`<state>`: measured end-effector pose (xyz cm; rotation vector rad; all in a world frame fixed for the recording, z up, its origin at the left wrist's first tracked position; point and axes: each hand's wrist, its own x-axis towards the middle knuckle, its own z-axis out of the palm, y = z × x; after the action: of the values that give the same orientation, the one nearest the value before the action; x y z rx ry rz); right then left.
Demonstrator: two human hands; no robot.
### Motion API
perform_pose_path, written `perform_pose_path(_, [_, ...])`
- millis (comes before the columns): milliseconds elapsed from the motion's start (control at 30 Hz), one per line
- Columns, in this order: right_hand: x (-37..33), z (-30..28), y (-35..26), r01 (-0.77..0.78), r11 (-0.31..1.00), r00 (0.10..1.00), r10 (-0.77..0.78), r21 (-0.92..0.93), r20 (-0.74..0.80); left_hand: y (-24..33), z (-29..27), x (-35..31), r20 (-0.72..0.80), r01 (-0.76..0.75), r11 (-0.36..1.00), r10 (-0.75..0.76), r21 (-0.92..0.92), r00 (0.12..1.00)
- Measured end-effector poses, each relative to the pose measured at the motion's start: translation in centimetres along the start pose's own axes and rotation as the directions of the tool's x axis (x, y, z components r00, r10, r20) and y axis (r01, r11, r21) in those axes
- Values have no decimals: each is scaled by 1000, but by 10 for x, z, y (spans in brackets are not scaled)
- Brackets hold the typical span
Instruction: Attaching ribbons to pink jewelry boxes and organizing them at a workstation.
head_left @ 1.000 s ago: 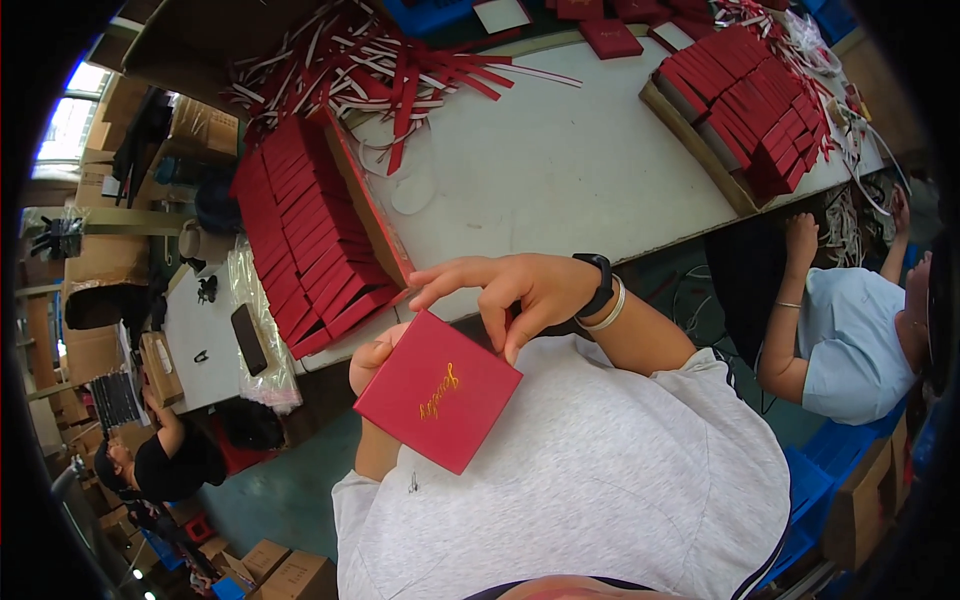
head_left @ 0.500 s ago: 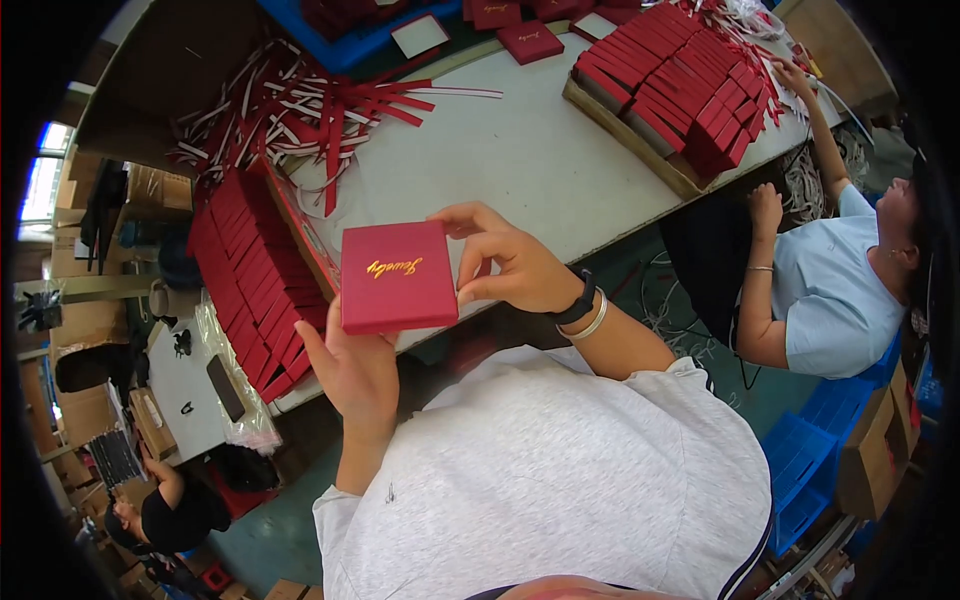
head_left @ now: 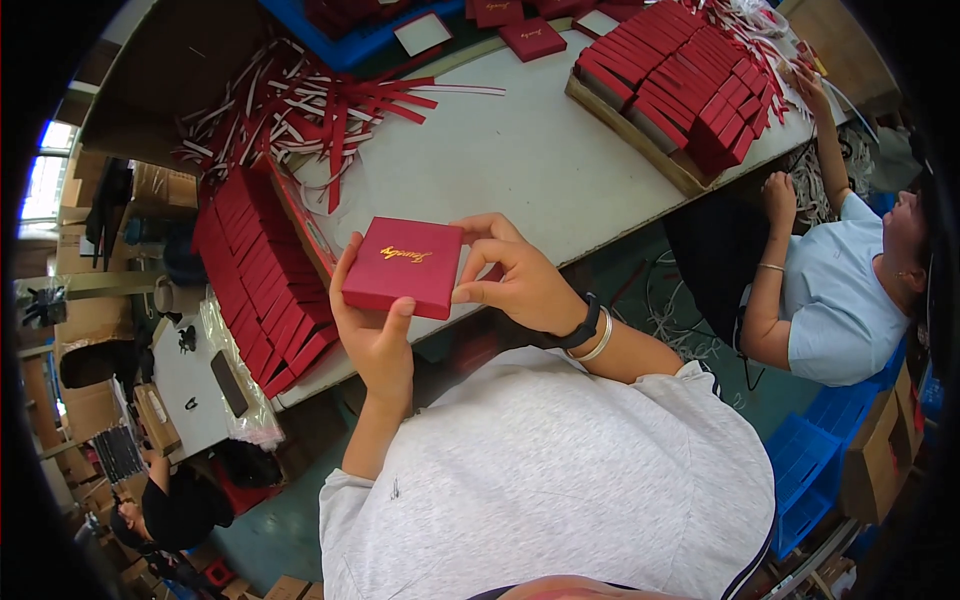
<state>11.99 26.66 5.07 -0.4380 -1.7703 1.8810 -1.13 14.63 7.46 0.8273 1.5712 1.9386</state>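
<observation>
A small square red gift box (head_left: 400, 272) with gold lettering on its lid is held up in front of my chest, closed and slightly tilted. My left hand (head_left: 380, 350) grips it from the left and below, the thumb on its near side and a finger along its left edge. My right hand (head_left: 530, 285) is at the box's right edge, thumb and forefinger bent into a pinch against it, other fingers reaching behind its far corner. Anything small between those fingertips is hidden.
Stacked red boxes (head_left: 255, 280) stand at the left, beneath a heap of red and white ribbon strips (head_left: 290, 110). Another tray of red boxes (head_left: 690, 85) sits far right on the white table (head_left: 480, 150). A co-worker in light blue (head_left: 835, 290) sits at the right.
The box has tilted back and shifted slightly right. My left fingers have closed round its left side, with the thumb now on its near side. The right hand stays at its right edge.
</observation>
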Motion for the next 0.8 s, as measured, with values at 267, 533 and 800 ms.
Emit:
perform_pose_path(267, [-4,12,5,100,994,995,-101,-51,-10,-5,7,-8,-9,-221,962,225,158,974])
perform_pose_path(533, [-12,-3,-10,70,997,997,-71,34,23,12,-16,-9,48,79,989,-86,126,995])
perform_pose_path(800, [-15,3,-20,161,983,968,-140,-86,206,5,-58,24,626,-113,978,-22,175,780])
